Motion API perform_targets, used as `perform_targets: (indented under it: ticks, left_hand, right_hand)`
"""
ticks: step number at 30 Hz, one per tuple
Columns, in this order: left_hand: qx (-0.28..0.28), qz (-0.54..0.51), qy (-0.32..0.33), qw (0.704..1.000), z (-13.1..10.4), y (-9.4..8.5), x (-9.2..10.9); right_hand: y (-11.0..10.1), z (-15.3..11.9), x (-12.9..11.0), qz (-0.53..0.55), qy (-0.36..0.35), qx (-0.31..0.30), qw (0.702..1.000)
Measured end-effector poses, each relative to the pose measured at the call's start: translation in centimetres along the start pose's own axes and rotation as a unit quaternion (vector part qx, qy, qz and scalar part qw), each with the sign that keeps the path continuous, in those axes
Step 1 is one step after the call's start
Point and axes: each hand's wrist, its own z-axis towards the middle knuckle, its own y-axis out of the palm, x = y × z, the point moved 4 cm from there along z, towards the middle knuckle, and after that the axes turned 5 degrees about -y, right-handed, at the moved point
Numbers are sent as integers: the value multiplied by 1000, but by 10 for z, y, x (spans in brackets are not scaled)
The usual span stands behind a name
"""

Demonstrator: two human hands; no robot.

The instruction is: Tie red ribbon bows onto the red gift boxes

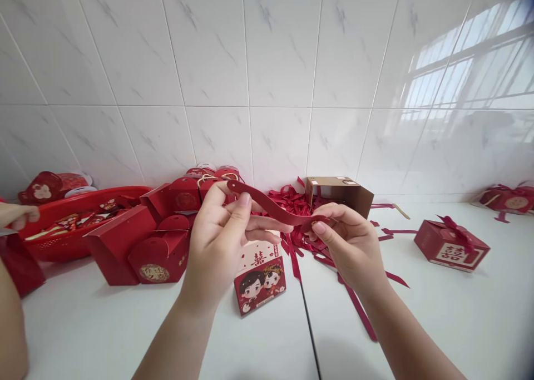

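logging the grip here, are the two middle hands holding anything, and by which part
A red strap: the left hand pinches it near one end, the right hand near the other, partly hidden by fingers.

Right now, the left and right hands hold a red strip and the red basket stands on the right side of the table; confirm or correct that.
The basket's side is wrong: the head view shows the red basket on the table's left side. The left hand and right hand do hold a red strip.
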Motion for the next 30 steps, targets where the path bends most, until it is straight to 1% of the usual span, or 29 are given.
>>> perform_targets:
  ticks: [3, 5, 6, 8, 11, 12, 13, 14, 15, 16, 18, 20, 22, 24, 25, 27, 29, 30]
  left_hand:
    - [-79, 57, 16, 995, 2, -10, 9]
    - [-99, 152, 15, 983, 6, -24, 10]
    - [-100, 214, 3, 972, 9, -32, 7]
    - [-113, 336, -51, 934, 18, -48, -6]
    - [-176, 449, -159, 862, 30, -67, -38]
    - [-198, 470, -178, 842, 34, -70, -47]
    - [-213, 486, -183, 828, 38, -71, -55]
    - [-222, 494, -175, 822, 41, -70, -61]
    - [-224, 492, -160, 826, 44, -67, -64]
    - [-220, 481, -142, 837, 46, -63, -65]
    - [-196, 427, -107, 876, 47, -51, -62]
    - [-165, 348, -75, 920, 45, -36, -56]
    - [-135, 257, -35, 956, 39, -18, -50]
    - [-89, 163, 9, 983, 32, -3, -44]
    - [-57, 119, 30, 991, 28, 4, -41]
    - [11, 55, 58, 997, 19, 14, -38]
    - [60, 19, 71, 995, 11, 20, -36]
    - [72, 6, 74, 995, 8, 22, -36]
  right_hand:
    - [-3, 0, -5, -48, -49, -7, 998]
    - [-7, 2, -9, -96, -96, -19, 991]
    - [-10, 3, -11, -120, -119, -27, 985]
    - [-16, 5, -16, -162, -156, -50, 973]
    - [-19, 7, -24, -205, -185, -127, 953]
    - [-19, 8, -26, -212, -183, -158, 947]
    - [-18, 8, -26, -215, -173, -185, 943]
    - [-18, 8, -26, -218, -159, -202, 942]
    - [-18, 8, -24, -223, -143, -208, 941]
    - [-17, 8, -21, -231, -130, -208, 942]
    - [-15, 9, -11, -247, -107, -195, 943]
    - [-11, 9, 2, -239, -90, -179, 950]
    - [-7, 9, 13, -198, -87, -147, 965]
    - [-4, 9, 18, -148, -105, -95, 979]
    - [-4, 9, 17, -127, -121, -62, 983]
    - [-5, 8, 13, -114, -146, -2, 983]
    - [-5, 6, 4, -127, -154, 32, 979]
    - [-5, 5, 0, -138, -154, 39, 978]
